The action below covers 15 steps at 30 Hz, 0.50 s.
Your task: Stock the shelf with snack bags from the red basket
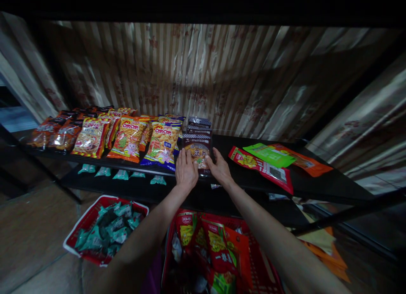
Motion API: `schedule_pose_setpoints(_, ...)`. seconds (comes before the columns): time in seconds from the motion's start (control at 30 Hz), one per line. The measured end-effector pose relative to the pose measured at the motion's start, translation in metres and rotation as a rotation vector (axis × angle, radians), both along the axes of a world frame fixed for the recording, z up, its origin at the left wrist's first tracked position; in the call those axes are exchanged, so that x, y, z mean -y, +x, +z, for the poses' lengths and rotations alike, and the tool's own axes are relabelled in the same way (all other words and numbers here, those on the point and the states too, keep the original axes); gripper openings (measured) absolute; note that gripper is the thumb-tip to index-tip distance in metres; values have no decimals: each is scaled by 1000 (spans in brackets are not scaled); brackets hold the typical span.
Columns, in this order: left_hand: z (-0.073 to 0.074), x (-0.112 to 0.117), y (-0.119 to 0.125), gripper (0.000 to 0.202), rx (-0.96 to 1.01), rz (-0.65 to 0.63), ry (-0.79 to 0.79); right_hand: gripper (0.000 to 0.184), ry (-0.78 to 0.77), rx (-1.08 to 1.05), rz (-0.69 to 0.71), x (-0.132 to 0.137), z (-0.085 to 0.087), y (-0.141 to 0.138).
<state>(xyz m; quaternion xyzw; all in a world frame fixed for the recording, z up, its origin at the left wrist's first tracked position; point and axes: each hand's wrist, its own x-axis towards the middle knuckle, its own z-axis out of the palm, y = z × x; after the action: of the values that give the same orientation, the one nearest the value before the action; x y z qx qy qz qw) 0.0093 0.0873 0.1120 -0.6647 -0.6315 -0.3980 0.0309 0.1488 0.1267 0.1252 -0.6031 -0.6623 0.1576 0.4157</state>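
Observation:
Both my hands rest on a dark brown snack packet (pixel 198 152) lying at the front of a black shelf (pixel 317 186). My left hand (pixel 185 170) lies flat on its left edge, fingers stretched out. My right hand (pixel 219 168) lies on its right edge, fingers extended. More dark packets (pixel 199 125) are stacked in a row behind it. To its left lies a blue and yellow snack bag (pixel 162 145), then an orange bag (pixel 128 139).
Red (pixel 261 169), green (pixel 269 154) and orange (pixel 304 162) packets lie loose on the shelf's right part. Small teal packets (pixel 121 174) line a lower shelf. On the floor stand a red basket of teal packets (pixel 106 230) and a red basket of snack bags (pixel 218 251).

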Motion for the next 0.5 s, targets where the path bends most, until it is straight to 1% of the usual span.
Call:
schedule_pose_setpoints(0.13,1,-4,3,52,14,-9,-21,62,114,-7,5,-3,-3,0)
schedule_pose_setpoints(0.23,6,-11,4,53,44,-49,3,66,182,-42,-7,-8,-3,1)
schedule_pose_setpoints(0.37,12,-22,4,55,114,-90,1,71,201,-116,47,-19,-3,3)
schedule_pose_setpoints(0.5,15,-33,4,59,206,-98,-58,78,176,-157,46,-31,-4,2)
